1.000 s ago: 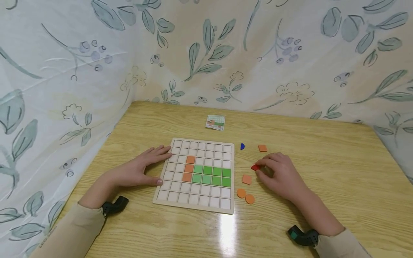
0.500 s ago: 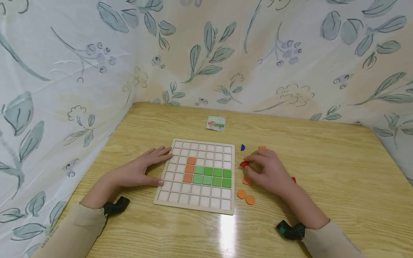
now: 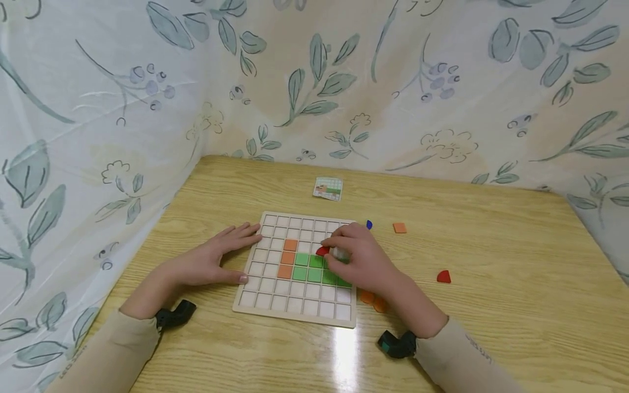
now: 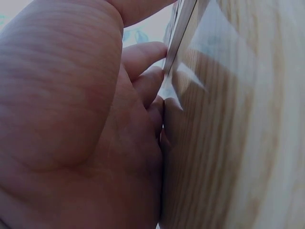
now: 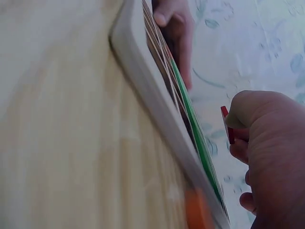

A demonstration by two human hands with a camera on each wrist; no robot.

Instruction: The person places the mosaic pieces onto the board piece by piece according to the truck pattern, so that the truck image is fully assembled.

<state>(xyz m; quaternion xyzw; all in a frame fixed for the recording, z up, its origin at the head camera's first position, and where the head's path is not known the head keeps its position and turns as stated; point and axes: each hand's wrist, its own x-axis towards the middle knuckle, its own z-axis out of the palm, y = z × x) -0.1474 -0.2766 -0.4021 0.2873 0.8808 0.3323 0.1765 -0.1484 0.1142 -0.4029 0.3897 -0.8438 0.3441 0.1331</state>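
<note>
A wooden grid board [image 3: 295,311] lies on the table, with three orange squares [image 3: 285,256] in one column and two rows of green squares [image 3: 301,274] beside them. My right hand [image 3: 361,259] is over the board's right part, pinching a red quarter-circle piece [image 3: 322,251] between thumb and fingers. In the right wrist view that red piece [image 5: 228,125] is held above the board, apart from it. My left hand [image 3: 216,256] rests at the board's left edge, thumb and fingertips touching the frame. The right hand hides some green squares.
Right of the board lie a blue half-circle [image 3: 369,224], an orange square [image 3: 399,227], another red quarter-circle [image 3: 444,277] and two orange discs [image 3: 379,304], partly covered by my right hand. A small picture card [image 3: 327,189] lies behind the board. Patterned cloth [image 3: 393,109] surrounds the table.
My right hand has carried the red piece leftward from the table to above the board. The second red piece, earlier hidden under the hand and arm, now shows. My left hand stays put.
</note>
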